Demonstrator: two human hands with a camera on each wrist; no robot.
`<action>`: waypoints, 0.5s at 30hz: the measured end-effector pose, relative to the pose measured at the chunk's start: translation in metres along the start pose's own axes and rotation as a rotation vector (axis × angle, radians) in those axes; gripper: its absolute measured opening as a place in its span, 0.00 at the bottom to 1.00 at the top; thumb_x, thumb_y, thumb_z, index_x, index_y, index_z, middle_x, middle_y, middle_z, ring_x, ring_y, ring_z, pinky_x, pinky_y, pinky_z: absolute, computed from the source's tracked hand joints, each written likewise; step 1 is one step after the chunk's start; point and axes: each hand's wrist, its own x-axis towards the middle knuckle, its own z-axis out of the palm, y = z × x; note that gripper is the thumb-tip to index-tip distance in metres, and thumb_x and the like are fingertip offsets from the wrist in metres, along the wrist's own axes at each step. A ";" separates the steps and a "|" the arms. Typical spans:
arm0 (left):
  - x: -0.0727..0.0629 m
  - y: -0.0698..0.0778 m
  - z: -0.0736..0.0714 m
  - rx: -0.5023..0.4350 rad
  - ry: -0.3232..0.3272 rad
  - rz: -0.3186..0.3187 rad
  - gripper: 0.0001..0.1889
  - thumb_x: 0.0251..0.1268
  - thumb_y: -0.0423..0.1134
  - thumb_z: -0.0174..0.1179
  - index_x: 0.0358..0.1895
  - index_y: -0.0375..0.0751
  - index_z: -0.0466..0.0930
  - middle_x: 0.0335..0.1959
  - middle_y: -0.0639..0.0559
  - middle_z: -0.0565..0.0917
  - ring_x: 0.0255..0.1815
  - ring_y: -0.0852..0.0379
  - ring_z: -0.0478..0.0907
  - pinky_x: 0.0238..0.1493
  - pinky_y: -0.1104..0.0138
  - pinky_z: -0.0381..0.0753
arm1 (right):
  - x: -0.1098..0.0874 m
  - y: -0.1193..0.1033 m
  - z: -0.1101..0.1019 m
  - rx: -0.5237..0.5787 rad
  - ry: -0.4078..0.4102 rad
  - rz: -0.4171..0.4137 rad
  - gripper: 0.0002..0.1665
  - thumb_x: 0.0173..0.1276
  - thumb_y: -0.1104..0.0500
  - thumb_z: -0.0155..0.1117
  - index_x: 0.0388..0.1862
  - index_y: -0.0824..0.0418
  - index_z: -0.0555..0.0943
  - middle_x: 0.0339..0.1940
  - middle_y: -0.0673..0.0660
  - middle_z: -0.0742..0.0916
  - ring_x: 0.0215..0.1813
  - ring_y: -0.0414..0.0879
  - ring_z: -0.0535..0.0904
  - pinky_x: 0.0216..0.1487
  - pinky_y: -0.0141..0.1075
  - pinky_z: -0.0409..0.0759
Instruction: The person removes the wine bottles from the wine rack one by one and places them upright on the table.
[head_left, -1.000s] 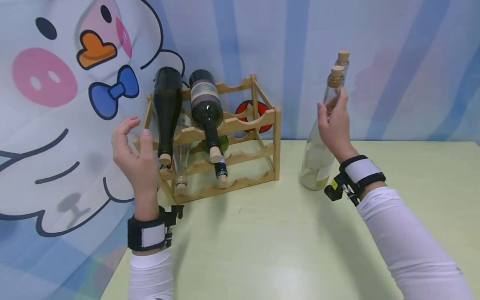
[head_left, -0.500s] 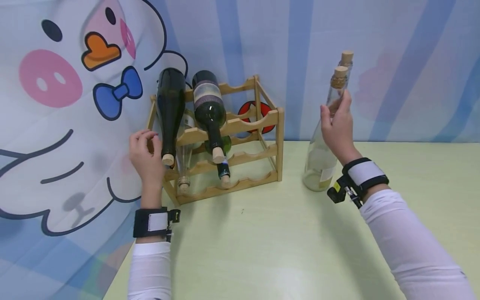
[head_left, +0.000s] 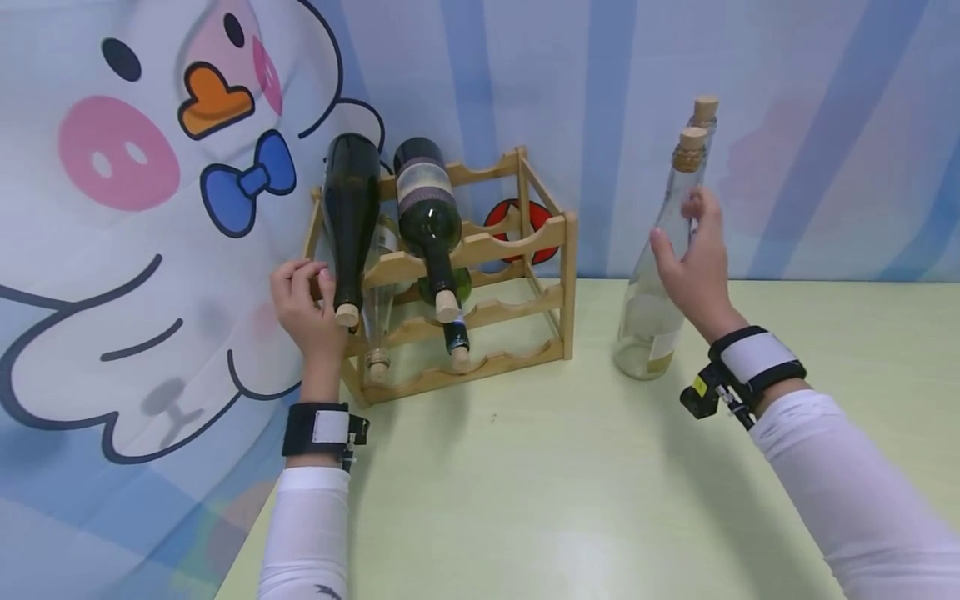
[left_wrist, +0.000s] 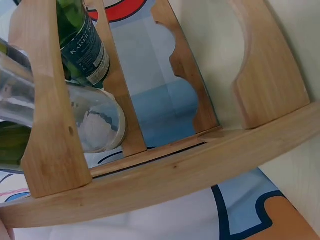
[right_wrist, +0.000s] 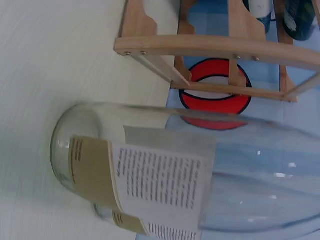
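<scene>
My left hand (head_left: 303, 304) grips the upper left corner of a wooden wine rack (head_left: 569, 287); in the left wrist view the rack's side rail (left_wrist: 175, 177) crosses the picture, a sliver of finger at its left end. Two dark corked wine bottles lie on the top tier, a black one (head_left: 351, 208) and a labelled one (head_left: 431, 217). Below lie a clear bottle (head_left: 378, 321) and a green bottle (left_wrist: 85, 45). My right hand (head_left: 697, 271) is beside a clear corked bottle (head_left: 648, 321) standing upright, its fingers loose and apart. The label (right_wrist: 160, 175) shows in the right wrist view.
Behind the standing bottle is a second clear one, its cork (head_left: 705, 108) showing above. The pale table (head_left: 525, 483) runs up to a printed cloth backdrop (head_left: 525, 75). Cartoon cloth (head_left: 150, 250) hangs close along the left side of the rack.
My left hand has moved right and taken hold of the rack's corner. My right hand has loosened from the clear bottle's neck and drawn slightly back. The bottles stay put.
</scene>
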 end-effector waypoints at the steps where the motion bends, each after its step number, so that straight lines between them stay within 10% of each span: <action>1: 0.000 -0.001 0.000 -0.003 0.007 0.006 0.11 0.61 0.36 0.49 0.34 0.29 0.76 0.39 0.37 0.71 0.43 0.48 0.69 0.41 0.71 0.66 | -0.003 -0.001 0.003 -0.016 0.063 -0.084 0.31 0.63 0.58 0.50 0.63 0.64 0.55 0.59 0.66 0.68 0.62 0.54 0.63 0.62 0.46 0.59; 4: 0.000 -0.002 -0.002 -0.009 0.024 0.021 0.10 0.60 0.35 0.49 0.34 0.29 0.76 0.39 0.37 0.71 0.42 0.48 0.69 0.40 0.72 0.66 | -0.009 -0.012 0.020 -0.064 0.227 -0.405 0.30 0.56 0.61 0.53 0.58 0.67 0.60 0.59 0.66 0.69 0.63 0.56 0.62 0.65 0.46 0.56; 7: 0.000 -0.002 -0.003 -0.012 0.033 0.030 0.10 0.60 0.35 0.50 0.35 0.29 0.76 0.39 0.37 0.71 0.42 0.48 0.68 0.39 0.73 0.66 | -0.011 -0.032 0.040 -0.089 0.184 -0.675 0.30 0.53 0.62 0.55 0.56 0.67 0.60 0.60 0.66 0.68 0.64 0.58 0.60 0.64 0.49 0.55; 15: 0.000 -0.003 0.000 -0.007 0.037 0.049 0.10 0.59 0.35 0.50 0.34 0.30 0.76 0.39 0.38 0.71 0.42 0.47 0.68 0.39 0.74 0.67 | -0.026 -0.079 0.091 -0.183 -0.193 -0.767 0.41 0.49 0.60 0.67 0.60 0.68 0.58 0.64 0.68 0.64 0.67 0.59 0.57 0.65 0.51 0.56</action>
